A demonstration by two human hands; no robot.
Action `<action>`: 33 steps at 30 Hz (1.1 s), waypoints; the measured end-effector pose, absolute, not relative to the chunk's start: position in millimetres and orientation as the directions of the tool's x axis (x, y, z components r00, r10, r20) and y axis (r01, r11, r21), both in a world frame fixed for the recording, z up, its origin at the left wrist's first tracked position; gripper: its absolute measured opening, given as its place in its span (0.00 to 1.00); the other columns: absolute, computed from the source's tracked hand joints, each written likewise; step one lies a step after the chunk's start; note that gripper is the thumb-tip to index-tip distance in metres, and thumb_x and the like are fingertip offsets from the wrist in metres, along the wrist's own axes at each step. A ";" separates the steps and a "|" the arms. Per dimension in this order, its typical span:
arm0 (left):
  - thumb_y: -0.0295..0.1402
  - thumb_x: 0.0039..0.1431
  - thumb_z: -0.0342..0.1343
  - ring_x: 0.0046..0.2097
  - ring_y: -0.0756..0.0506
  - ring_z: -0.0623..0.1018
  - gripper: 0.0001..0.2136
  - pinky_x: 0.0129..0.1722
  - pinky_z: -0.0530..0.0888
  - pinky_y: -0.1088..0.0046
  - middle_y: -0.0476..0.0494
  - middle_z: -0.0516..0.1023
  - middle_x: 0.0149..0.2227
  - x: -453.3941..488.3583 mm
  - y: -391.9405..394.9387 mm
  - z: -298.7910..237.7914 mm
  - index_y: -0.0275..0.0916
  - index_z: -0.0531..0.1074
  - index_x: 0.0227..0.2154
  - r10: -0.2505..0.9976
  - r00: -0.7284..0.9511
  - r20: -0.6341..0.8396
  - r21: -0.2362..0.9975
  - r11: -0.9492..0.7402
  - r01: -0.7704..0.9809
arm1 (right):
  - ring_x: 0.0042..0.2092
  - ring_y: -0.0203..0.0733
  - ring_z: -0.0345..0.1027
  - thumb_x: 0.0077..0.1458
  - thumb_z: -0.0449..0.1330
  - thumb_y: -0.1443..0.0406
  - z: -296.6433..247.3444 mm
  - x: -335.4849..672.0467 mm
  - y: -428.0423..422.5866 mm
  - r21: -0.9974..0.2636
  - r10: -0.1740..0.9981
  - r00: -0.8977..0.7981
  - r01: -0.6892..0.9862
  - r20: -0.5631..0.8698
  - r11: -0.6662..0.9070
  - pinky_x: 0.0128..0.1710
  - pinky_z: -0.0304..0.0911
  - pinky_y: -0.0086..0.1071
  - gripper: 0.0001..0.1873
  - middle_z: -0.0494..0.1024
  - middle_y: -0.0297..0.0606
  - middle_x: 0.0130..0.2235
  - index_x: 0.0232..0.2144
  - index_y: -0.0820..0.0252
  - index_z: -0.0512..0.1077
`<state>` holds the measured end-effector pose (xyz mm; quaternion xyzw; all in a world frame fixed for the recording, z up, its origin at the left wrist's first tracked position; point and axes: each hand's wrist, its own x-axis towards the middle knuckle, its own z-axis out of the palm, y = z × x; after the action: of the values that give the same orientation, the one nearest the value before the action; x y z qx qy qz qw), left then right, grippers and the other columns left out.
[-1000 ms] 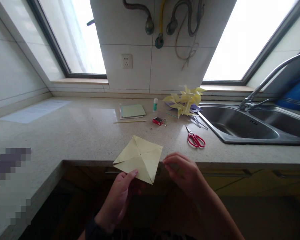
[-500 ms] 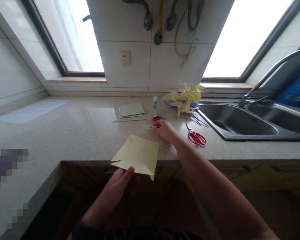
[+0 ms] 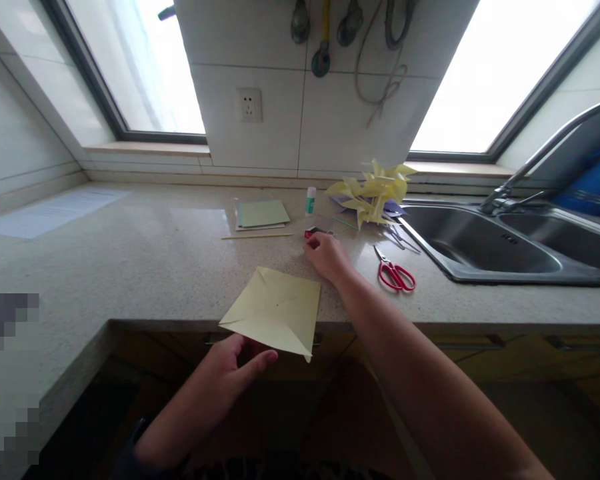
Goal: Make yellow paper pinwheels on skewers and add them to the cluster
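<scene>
Yellow folded paper (image 3: 275, 310) at counter (image 3: 155, 267) front edge, pinched by left hand (image 3: 230, 373).
Left hand grips the near edge from below, sheet roughly level. Right hand (image 3: 327, 255) reaches forward past the paper's far right corner, fingers curled down just beside small red box (image 3: 313, 233); any grip there cannot be told.

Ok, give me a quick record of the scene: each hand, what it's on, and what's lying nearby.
left hand: holds the yellow paper square by its near edge, at the counter edge
right hand: on the counter, fingers curled at the small red box; grip not visible
near right hand: red scissors, glue stick, thin stick
further back: sheet stack, yellow paper pinwheels, sink
</scene>
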<state>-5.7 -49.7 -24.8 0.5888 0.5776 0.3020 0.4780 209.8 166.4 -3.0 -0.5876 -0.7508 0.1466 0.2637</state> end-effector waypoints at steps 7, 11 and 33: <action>0.42 0.64 0.55 0.36 0.38 0.79 0.14 0.37 0.68 0.65 0.38 0.83 0.34 1.6 -31.5 -19.8 0.38 0.78 0.30 0.992 0.075 -0.102 0.800 0.037 0.599 | 0.49 0.45 0.75 0.66 0.61 0.58 -7.6 220.5 165.9 -0.613 0.926 -0.146 0.712 0.348 0.343 0.48 0.74 0.45 0.17 0.76 0.43 0.53 0.53 0.60 0.72; 0.42 0.65 0.54 0.35 0.39 0.79 0.14 0.35 0.66 0.67 0.38 0.83 0.34 7.5 -35.4 -23.5 0.39 0.77 0.30 0.985 0.119 -0.125 0.750 0.015 0.662 | 0.48 0.44 0.75 0.66 0.61 0.58 -8.8 223.6 163.7 -0.644 0.913 -0.151 0.666 0.379 0.378 0.47 0.74 0.44 0.16 0.77 0.43 0.52 0.52 0.60 0.72; 0.28 0.68 0.53 0.39 0.44 0.73 0.04 0.39 0.68 0.66 0.47 0.75 0.36 34.3 -56.8 22.4 0.41 0.69 0.36 0.813 0.508 0.285 0.589 -0.567 0.576 | 0.47 0.43 0.75 0.67 0.61 0.58 -12.9 227.8 161.1 -0.725 0.872 -0.203 0.491 0.445 0.484 0.47 0.74 0.43 0.15 0.78 0.42 0.51 0.50 0.60 0.73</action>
<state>34.3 -56.8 22.4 0.8412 0.4128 0.2749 0.2152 227.8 161.1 -12.9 -0.4581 -0.7439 0.2198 0.4342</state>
